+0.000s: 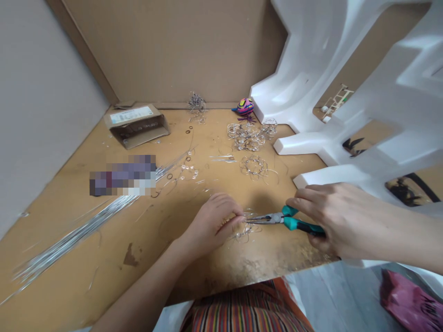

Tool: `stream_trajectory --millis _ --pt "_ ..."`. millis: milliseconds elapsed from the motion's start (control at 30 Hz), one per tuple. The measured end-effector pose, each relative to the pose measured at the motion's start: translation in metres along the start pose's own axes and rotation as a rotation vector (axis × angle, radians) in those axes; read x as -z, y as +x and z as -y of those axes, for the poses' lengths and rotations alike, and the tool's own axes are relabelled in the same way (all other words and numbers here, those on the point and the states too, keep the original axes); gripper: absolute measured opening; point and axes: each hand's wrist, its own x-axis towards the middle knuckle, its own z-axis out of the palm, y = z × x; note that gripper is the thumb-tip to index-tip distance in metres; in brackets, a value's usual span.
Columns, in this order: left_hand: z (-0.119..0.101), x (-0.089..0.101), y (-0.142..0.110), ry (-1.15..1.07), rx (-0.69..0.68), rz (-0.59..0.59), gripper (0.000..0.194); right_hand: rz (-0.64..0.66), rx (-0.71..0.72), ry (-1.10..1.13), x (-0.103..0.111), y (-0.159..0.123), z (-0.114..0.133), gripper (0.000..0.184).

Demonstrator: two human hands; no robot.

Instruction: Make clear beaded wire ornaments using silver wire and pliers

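Near the table's front edge, my left hand [221,219] pinches a ring of thin wire with clear beads [241,234], which my fingers partly cover. My right hand [325,216] grips teal-and-black needle-nose pliers [275,218]. The pliers' tips reach the wire right at my left fingertips; whether the jaws are closed on it is too small to tell. Behind my hands lies another beaded wire ring [254,167]. Farther back sits a pile of similar beaded wire pieces [247,136].
A bundle of straight wires [104,216] crosses the left of the tabletop, beside a blurred-out object [121,177]. An opened cardboard box [138,127], a wire tangle [197,103] and a colourful ball-like item [245,106] stand at the back. White moulded plastic [311,145] borders the right side.
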Motion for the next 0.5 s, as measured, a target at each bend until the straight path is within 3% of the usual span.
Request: stream_trajectory --millis 333,433,500 --pt "0.001 -0.002 -0.001 -0.025 -0.060 -0.034 0.009 0.129 -0.115 0.145 0.011 0.001 0.006 0.008" --pt "0.002 -0.003 -0.002 -0.093 0.004 -0.033 0.009 0.153 -0.161 0.202 0.013 0.001 0.008 0.006" --pt "0.003 -0.004 -0.003 -0.216 0.126 -0.049 0.009 0.176 -0.206 0.250 0.013 0.000 0.007 0.006"
